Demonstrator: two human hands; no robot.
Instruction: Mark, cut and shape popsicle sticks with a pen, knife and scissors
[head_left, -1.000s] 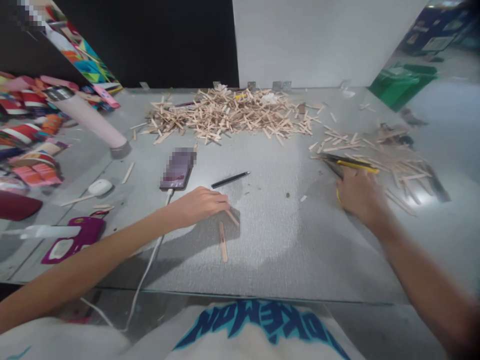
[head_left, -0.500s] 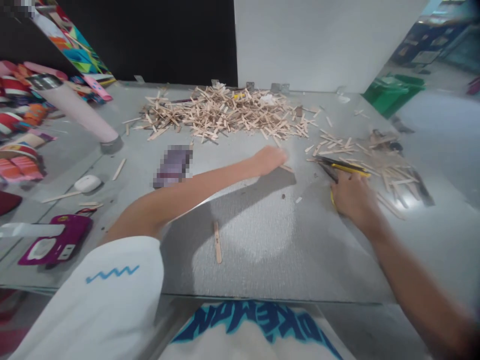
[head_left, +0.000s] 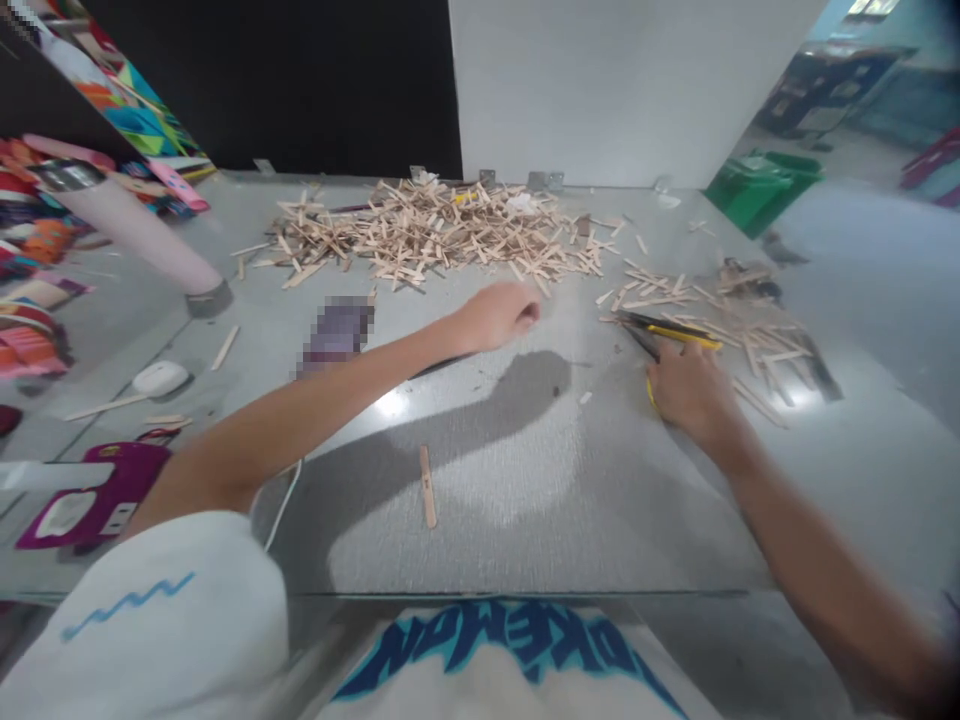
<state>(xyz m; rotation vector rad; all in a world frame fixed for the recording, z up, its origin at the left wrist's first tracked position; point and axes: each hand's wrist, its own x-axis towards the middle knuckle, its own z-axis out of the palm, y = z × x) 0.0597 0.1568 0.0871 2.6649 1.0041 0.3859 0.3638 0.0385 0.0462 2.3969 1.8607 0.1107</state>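
Note:
My left hand (head_left: 501,316) is closed, fingers curled, a little above the table just in front of the big pile of wooden craft sticks (head_left: 442,235). Whatever its fingers hold, if anything, is hidden and blurred. My right hand (head_left: 691,388) grips a black-and-yellow two-handled tool (head_left: 679,332) whose narrow end points left, close to a looser scatter of sticks. The exact kind of tool is unclear. A single craft stick (head_left: 428,487) lies apart near the front of the table. Part of a thin dark object (head_left: 442,367) shows below my left wrist.
A pixelated dark rectangle (head_left: 337,330), a white mouse-like object (head_left: 160,378) and a magenta device (head_left: 124,490) lie at the left. There a pink bottle (head_left: 146,230) stands. Black and white panels (head_left: 600,90) rise behind the table; a green bin (head_left: 761,185) is beyond its right.
My left hand has moved left and back from the right side of the table; the stick seen beneath it is out of sight. My right hand keeps hold of the tool.

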